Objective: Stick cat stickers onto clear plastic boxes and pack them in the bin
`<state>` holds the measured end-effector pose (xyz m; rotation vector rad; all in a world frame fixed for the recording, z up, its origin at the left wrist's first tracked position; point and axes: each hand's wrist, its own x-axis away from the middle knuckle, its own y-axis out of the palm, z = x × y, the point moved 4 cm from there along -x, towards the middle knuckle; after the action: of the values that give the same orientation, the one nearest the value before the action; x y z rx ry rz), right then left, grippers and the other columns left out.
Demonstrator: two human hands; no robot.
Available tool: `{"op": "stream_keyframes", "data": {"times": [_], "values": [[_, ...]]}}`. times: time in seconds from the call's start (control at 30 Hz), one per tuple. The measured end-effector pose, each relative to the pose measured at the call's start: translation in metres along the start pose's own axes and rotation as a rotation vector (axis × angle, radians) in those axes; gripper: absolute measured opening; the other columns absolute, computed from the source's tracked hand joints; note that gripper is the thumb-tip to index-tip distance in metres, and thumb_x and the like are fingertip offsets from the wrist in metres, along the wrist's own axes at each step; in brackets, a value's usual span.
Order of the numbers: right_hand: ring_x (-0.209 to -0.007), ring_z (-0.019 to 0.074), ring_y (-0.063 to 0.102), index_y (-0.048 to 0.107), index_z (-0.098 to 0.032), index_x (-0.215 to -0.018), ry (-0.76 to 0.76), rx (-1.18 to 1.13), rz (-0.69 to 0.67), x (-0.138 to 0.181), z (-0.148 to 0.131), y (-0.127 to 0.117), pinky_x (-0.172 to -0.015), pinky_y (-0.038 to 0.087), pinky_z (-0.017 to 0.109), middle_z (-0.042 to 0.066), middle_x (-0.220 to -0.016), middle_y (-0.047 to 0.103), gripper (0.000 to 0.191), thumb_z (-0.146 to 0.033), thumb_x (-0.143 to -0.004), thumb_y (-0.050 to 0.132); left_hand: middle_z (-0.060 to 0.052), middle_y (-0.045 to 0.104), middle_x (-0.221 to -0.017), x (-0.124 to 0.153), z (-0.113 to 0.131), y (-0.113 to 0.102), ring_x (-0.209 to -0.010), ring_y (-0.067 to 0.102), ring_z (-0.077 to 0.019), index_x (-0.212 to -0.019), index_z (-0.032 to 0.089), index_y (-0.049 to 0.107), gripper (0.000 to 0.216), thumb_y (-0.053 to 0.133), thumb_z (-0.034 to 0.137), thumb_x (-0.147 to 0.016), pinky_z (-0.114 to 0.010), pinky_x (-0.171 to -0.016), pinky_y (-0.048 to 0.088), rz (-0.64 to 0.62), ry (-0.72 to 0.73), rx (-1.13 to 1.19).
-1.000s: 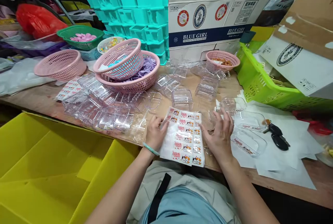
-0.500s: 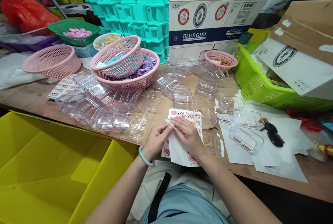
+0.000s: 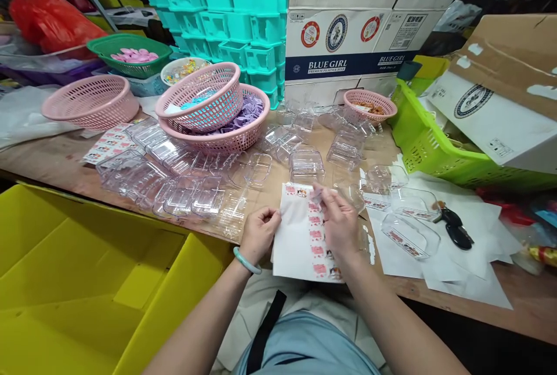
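A white sticker sheet (image 3: 296, 247) lies at the table's front edge, with pink and orange prints down its right part and a blank left part. My left hand (image 3: 260, 234), with a pale green bangle on the wrist, pinches the sheet's left edge. Over the sheet's upper right, my right hand (image 3: 342, 221) is closed on a small printed sticker (image 3: 317, 192), slightly blurred. Just beyond the sheet stands a clear plastic case (image 3: 306, 165). To the right, a clear case with a printed strip (image 3: 411, 235) rests on white paper.
Several clear cases (image 3: 174, 195) spread across the left. Behind them are pink baskets (image 3: 213, 141) with purple pieces. Black keys (image 3: 458, 234) lie on paper at right, near a lime crate (image 3: 435, 137). A yellow bin (image 3: 87, 270) stands below left.
My hands have moved apart. The right hand has gone right and up with a sticker in its fingers. The white sheet now lies flat, showing a column of prints.
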<state>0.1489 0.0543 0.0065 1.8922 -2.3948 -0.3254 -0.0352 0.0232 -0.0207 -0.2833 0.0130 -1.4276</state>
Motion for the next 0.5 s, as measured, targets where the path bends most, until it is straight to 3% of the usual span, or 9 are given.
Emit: {"op": "stream_keyframes", "data": {"times": [0.1, 0.17, 0.23, 0.3, 0.33, 0.4, 0.47, 0.5], "values": [[-0.109, 0.0241, 0.065, 0.071, -0.022, -0.108, -0.258, 0.049, 0.142, -0.005, -0.032, -0.015, -0.100, 0.049, 0.049, 0.006, -0.112, 0.071, 0.024, -0.030, -0.090, 0.057, -0.009, 0.062, -0.098, 0.009, 0.018, -0.014, -0.091, 0.058, -0.0216, -0.087, 0.016, 0.068, 0.019, 0.063, 0.033, -0.078, -0.033, -0.080, 0.046, 0.213, 0.169, -0.104], [-0.116, 0.0247, 0.061, 0.068, -0.026, -0.114, -0.523, 0.309, 0.079, 0.002, -0.054, -0.014, -0.105, 0.046, 0.051, 0.004, -0.121, 0.067, 0.027, -0.024, -0.090, 0.057, -0.011, 0.055, -0.122, 0.022, 0.040, -0.013, -0.116, 0.050, -0.0258, -0.102, 0.020, 0.068, 0.026, 0.065, 0.032, -0.079, -0.038, -0.100, 0.039, 0.283, 0.329, -0.125], [-0.124, 0.0258, 0.056, 0.064, -0.027, -0.120, -0.749, 0.605, -0.130, 0.018, -0.062, -0.003, -0.108, 0.043, 0.052, 0.004, -0.128, 0.063, 0.035, -0.017, -0.087, 0.059, -0.011, 0.054, -0.128, 0.032, 0.054, 0.002, -0.123, 0.046, -0.0262, -0.108, 0.022, 0.067, 0.028, 0.062, 0.036, -0.084, -0.039, -0.106, 0.034, 0.090, 0.332, 0.016], [-0.129, 0.0268, 0.050, 0.058, -0.026, -0.129, -0.859, 0.802, -0.356, 0.038, -0.055, 0.007, -0.110, 0.041, 0.052, 0.006, -0.133, 0.059, 0.045, -0.013, -0.086, 0.058, -0.010, 0.061, -0.120, 0.039, 0.056, 0.023, -0.115, 0.054, -0.0248, -0.109, 0.022, 0.068, 0.030, 0.055, 0.039, -0.089, -0.039, -0.102, 0.039, -0.183, 0.182, 0.272], [-0.133, 0.0273, 0.046, 0.053, -0.024, -0.134, -0.861, 0.860, -0.440, 0.046, -0.050, 0.008, -0.111, 0.039, 0.053, 0.008, -0.135, 0.057, 0.049, -0.014, -0.086, 0.058, -0.009, 0.064, -0.115, 0.041, 0.055, 0.031, -0.110, 0.056, -0.0239, -0.110, 0.021, 0.067, 0.031, 0.053, 0.040, -0.090, -0.038, -0.098, 0.042, -0.259, 0.099, 0.383], [-0.139, 0.0293, 0.035, 0.039, -0.022, -0.144, -0.777, 0.919, -0.531, 0.058, -0.042, 0.003, -0.114, 0.030, 0.057, 0.010, -0.143, 0.049, 0.062, -0.021, -0.086, 0.061, -0.008, 0.066, -0.106, 0.040, 0.049, 0.036, -0.102, 0.059, -0.0221, -0.106, 0.020, 0.069, 0.030, 0.053, 0.040, -0.090, -0.036, -0.094, 0.044, -0.276, -0.001, 0.480], [-0.142, 0.0317, 0.029, 0.028, -0.021, -0.149, -0.591, 0.912, -0.520, 0.058, -0.040, -0.014, -0.115, 0.026, 0.059, 0.013, -0.149, 0.040, 0.080, -0.033, -0.082, 0.069, -0.008, 0.065, -0.107, 0.038, 0.047, 0.035, -0.102, 0.058, -0.0214, -0.095, 0.019, 0.071, 0.025, 0.056, 0.038, -0.089, -0.034, -0.094, 0.042, -0.280, 0.006, 0.403], [-0.140, 0.0319, 0.032, 0.028, -0.022, -0.148, -0.469, 0.878, -0.501, 0.055, -0.041, -0.026, -0.113, 0.030, 0.058, 0.014, -0.148, 0.041, 0.083, -0.038, -0.079, 0.071, -0.008, 0.064, -0.108, 0.037, 0.049, 0.035, -0.104, 0.057, -0.0217, -0.090, 0.018, 0.072, 0.024, 0.058, 0.037, -0.088, -0.033, -0.095, 0.042, -0.322, 0.044, 0.339]]}}
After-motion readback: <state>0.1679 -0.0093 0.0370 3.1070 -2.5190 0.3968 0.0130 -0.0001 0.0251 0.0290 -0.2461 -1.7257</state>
